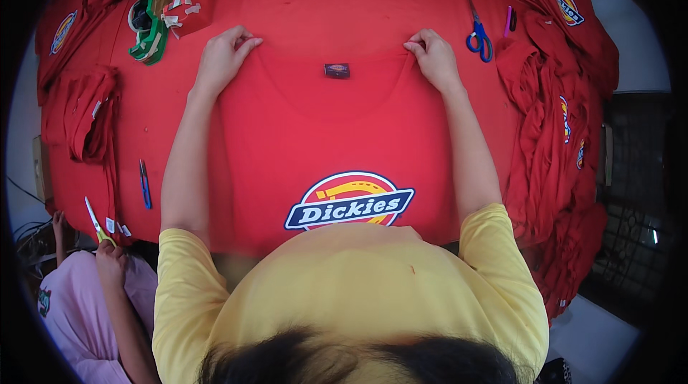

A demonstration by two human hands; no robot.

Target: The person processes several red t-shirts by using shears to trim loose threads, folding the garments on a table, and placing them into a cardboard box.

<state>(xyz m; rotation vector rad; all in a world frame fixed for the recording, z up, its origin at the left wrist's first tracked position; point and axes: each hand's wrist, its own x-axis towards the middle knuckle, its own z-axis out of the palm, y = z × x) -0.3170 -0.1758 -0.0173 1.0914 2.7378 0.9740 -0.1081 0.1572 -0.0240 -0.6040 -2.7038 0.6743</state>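
A red T-shirt (337, 133) lies spread out in front of me, its neckline at the far side and a printed oval logo near my body. My left hand (223, 58) pinches the shirt at the left end of the neckline. At the right end, my right hand (434, 60) pinches the fabric between thumb and fingers. Between the two hands, a small dark neck label (337, 70) shows inside the collar. The shirt's lower part is hidden by my yellow-clad torso.
Tape dispensers, one green (149, 36) and one red (193, 4), stand at the far left. Blue scissors (478, 36) lie far right; a blue snipper (145, 185) lies left. Red garments (545, 119) are heaped right and folded left (79, 119). A co-worker's hand (111, 262) holds scissors.
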